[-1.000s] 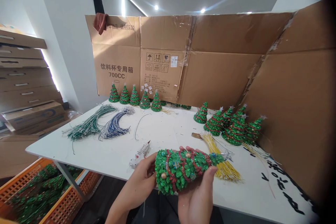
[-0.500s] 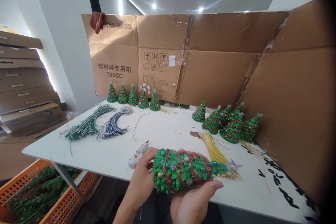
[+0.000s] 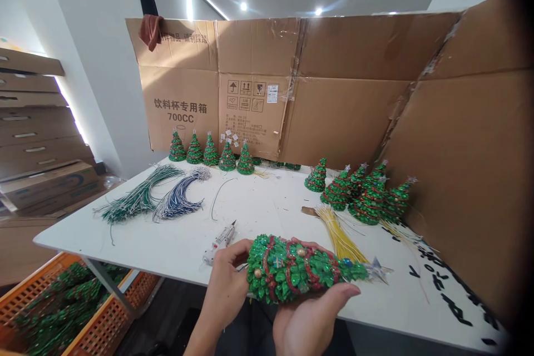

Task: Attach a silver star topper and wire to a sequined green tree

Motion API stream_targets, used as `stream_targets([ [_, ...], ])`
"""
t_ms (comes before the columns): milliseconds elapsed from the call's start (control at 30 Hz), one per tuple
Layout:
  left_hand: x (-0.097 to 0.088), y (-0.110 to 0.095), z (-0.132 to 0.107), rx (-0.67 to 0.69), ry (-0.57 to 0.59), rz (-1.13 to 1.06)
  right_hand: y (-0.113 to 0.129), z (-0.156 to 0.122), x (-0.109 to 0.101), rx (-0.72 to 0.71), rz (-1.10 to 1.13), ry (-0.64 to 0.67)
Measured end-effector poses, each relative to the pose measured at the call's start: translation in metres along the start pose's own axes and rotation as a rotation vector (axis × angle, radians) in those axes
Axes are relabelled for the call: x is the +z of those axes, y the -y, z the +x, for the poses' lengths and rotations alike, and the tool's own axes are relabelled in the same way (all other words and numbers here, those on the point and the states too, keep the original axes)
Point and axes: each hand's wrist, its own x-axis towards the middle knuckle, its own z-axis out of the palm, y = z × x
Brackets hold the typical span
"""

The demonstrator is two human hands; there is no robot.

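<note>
Glittery green Christmas tree [image 3: 290, 270] lies on its side over the worktop's [image 3: 125, 239] front edge, the left hand [image 3: 227, 283] gripping its base and the right hand [image 3: 311, 325] cradling it, both grips half-closed around it. A fumble could drop it, bending the silver star [image 3: 377, 271] at its tip, or the left hand could knock the glue gun [image 3: 219, 243] just beside it.

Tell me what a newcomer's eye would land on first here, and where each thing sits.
A glittery green Christmas tree lies sideways in the left hand and right hand at the near edge of the white table, its silver star pointing right. Behind it rises a wall of opened cardboard, with a row of smaller trees before it. A bundle of yellow wires lies just beyond the star.
</note>
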Motion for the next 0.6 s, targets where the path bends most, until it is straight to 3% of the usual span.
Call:
stream_targets([
  [233, 0.0033, -0.0017, -0.0024, 0.017, -0.001, 0.040, 0.0035, 0.0030, 0.0004, 0.007, 0.030, -0.068],
  [600, -0.0008, -0.0050, -0.0035, 0.012, -0.029, 0.079, 0.0040, -0.0026, 0.0003, 0.004, 0.054, 0.024],
])
